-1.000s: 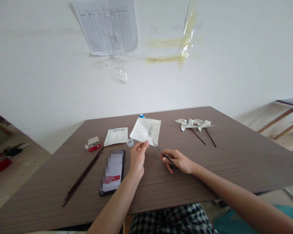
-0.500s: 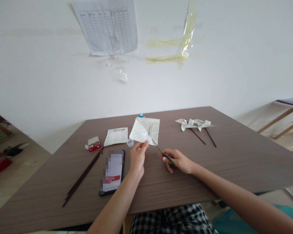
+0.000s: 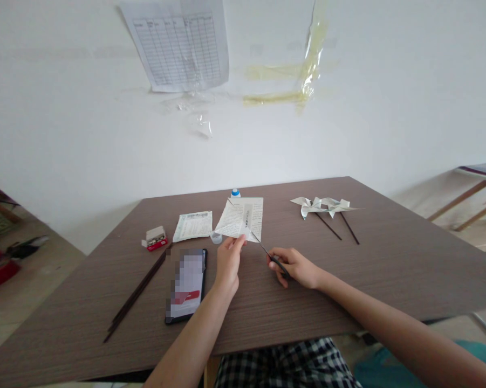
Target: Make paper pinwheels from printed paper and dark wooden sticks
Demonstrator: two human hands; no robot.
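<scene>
Left of the left hand: thin dark-brown sticks (image 3: 146,279), open red-and-white cardboard box (image 3: 156,240), flat printed paper stack (image 3: 193,226), black-edged phone (image 3: 188,288), translucent plastic cap (image 3: 217,239) partly covered.
Left hand (image 3: 228,264): pinching the near edge of a white printed paper square (image 3: 243,215) ahead of it.
Behind the square: blue-capped bottle (image 3: 235,192), partly hidden.
Right hand (image 3: 295,264): gripping black-handled metal scissors (image 3: 282,267), blades at the square.
Beyond, to its right: two white paper pinwheels (image 3: 310,207).
Print: too small to read.
Surface: brown wood-grain table (image 3: 267,318), against a white wall (image 3: 368,108).
</scene>
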